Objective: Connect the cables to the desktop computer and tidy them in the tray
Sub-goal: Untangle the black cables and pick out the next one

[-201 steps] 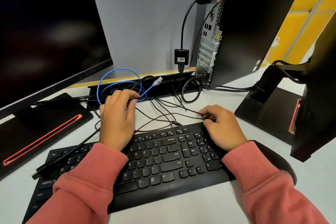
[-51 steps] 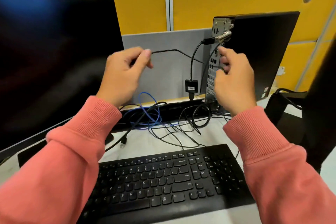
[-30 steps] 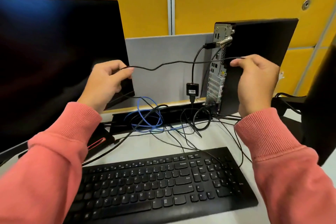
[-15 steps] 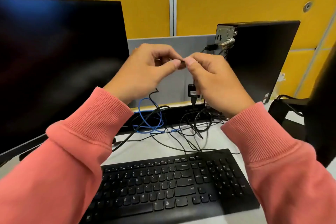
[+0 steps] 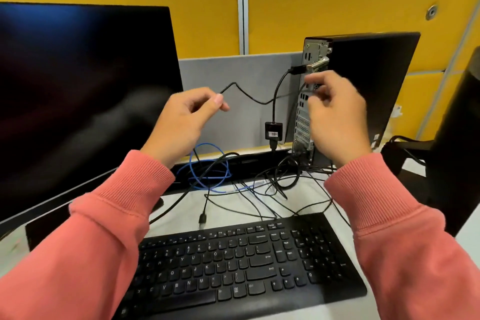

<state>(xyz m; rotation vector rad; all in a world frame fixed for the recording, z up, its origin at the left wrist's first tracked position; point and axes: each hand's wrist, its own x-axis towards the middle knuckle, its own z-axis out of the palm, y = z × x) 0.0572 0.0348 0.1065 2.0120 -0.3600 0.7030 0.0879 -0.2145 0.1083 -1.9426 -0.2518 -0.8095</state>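
Left hand's grip pinches thin cable above white desk.

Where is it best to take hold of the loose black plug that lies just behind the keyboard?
Probably by the plug body, pinched across its sides from above. It lies flat on the desk, tip toward the keyboard, with its cable leading away behind it.

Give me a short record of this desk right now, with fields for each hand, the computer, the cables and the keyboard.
left hand: raised, pinching a thin black cable
right hand: raised at the computer's rear panel, blurred; its grip cannot be told
desktop computer: upright, rear ports facing left, one black plug in near the top
blue cable: looped on the desk by the tray
loose plug: lying unplugged just behind the keyboard
keyboard: black, nearest the person
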